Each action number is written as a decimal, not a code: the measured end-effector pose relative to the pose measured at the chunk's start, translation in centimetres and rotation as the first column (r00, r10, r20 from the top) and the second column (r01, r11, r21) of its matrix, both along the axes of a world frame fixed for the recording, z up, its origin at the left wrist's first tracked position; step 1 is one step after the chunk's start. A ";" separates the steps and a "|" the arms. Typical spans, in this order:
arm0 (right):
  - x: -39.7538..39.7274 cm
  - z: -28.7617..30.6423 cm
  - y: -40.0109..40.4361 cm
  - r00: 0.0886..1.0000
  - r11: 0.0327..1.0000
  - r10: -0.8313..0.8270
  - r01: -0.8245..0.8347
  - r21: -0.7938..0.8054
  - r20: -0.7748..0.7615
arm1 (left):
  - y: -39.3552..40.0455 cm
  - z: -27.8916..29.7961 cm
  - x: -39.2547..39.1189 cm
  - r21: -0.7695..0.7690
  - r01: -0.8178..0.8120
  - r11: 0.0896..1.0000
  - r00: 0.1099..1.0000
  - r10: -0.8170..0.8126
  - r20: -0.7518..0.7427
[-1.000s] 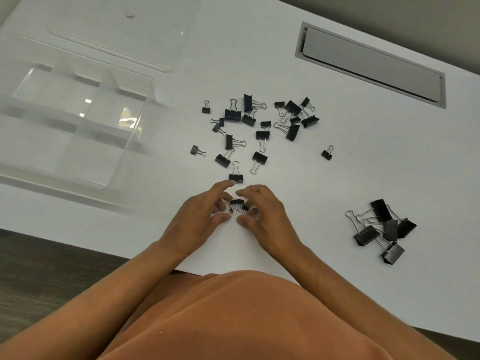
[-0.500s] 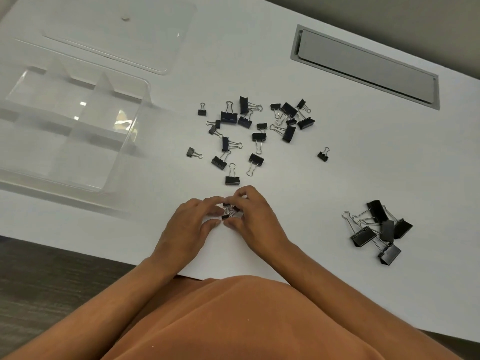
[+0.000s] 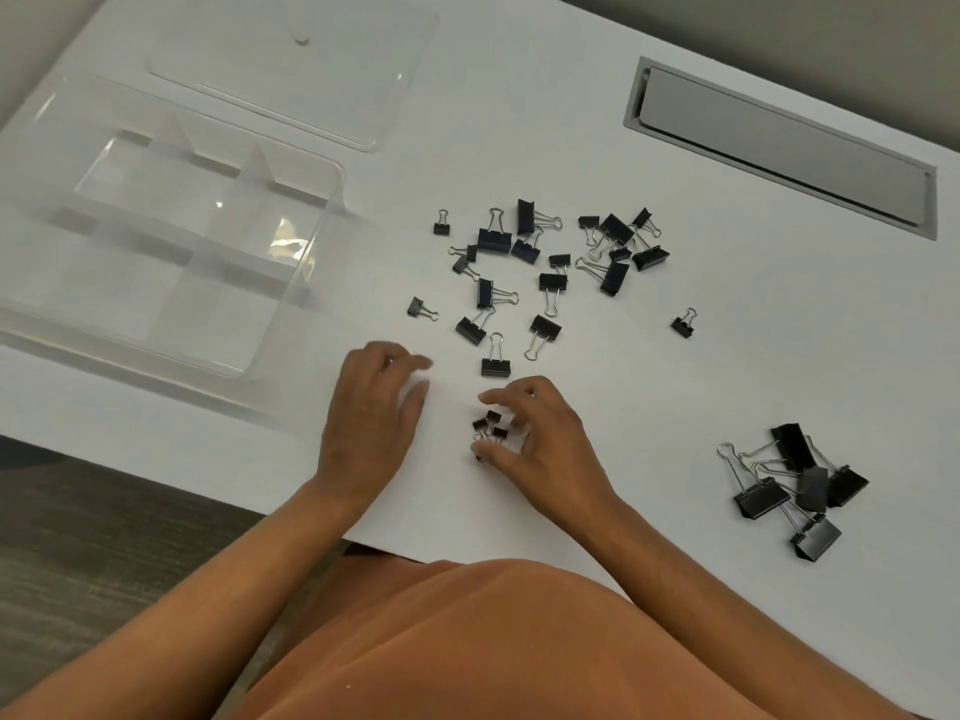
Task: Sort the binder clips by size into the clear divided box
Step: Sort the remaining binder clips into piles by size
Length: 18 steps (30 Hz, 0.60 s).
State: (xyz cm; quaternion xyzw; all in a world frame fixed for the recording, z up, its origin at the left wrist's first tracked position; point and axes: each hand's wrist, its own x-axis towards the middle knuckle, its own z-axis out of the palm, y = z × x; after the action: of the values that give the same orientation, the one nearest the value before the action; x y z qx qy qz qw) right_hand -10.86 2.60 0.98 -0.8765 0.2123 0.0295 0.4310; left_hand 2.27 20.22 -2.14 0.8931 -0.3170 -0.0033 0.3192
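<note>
The clear divided box [image 3: 332,200] stands at the left with nothing in its compartments. Several black binder clips of small and medium size [image 3: 550,280] lie scattered mid-table. A heap of large clips [image 3: 802,480] sits at the right. A small cluster of small clips [image 3: 488,426] rests on the table near the front edge. My right hand [image 3: 540,439] arches over that cluster, thumb and fingertips apart around it, the thumb touching one clip. My left hand [image 3: 371,407] lies to the left of the cluster, fingers spread, holding nothing.
The box's clear lid [image 3: 291,70] lies flat behind the box. A grey cable hatch [image 3: 779,142] is set into the table at the back right. One small clip [image 3: 683,324] lies alone right of the scatter. The table's front edge runs just under my wrists.
Both hands were pinched together on the small clips. Now my left hand has pulled away to the left and opened, and my right hand's fingers have spread around the cluster.
</note>
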 end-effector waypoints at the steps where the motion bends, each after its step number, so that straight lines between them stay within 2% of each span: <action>1: 0.5 0.4 -0.2 0.999 0.999 -0.028 0.029 -0.021 0.034 | -0.4 0.2 1.0 0.038 -0.065 0.997 0.998 0.065 -0.001; 3: 1.9 1.2 -0.6 0.992 0.995 -0.064 0.071 -0.066 0.109 | -1.5 0.3 3.0 0.153 -0.104 0.983 0.994 0.099 0.041; 6: 4.5 1.5 -1.7 0.977 0.986 -0.101 0.123 -0.111 0.189 | -2.6 0.1 5.6 0.286 -0.064 0.956 0.997 0.048 0.060; 9: 7.0 0.9 -3.3 0.977 0.971 -0.078 0.120 -0.209 0.200 | -2.8 -0.1 7.0 0.252 -0.003 0.968 0.999 -0.006 0.034; 11: 8.4 0.4 -4.3 0.985 0.952 0.005 0.048 -0.301 0.170 | -2.7 -0.3 7.2 0.219 0.001 0.976 1.000 -0.004 0.016; 14: 10.3 -0.6 -5.4 0.978 0.847 0.177 -0.094 -0.523 0.110 | -2.5 -0.6 7.2 0.183 -0.019 0.983 0.999 0.024 -0.023; 18: 12.0 -1.8 -6.5 0.965 0.810 0.258 -0.187 -0.557 0.051 | -2.3 -0.9 7.3 0.137 -0.026 0.990 0.999 0.031 -0.038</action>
State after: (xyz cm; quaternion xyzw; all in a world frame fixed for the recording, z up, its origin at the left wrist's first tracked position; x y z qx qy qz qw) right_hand 1.10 -3.93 -0.85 -0.9817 0.0804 -0.0368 0.1686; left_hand 9.56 17.92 -3.03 0.9170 -0.2969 -0.0383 0.2637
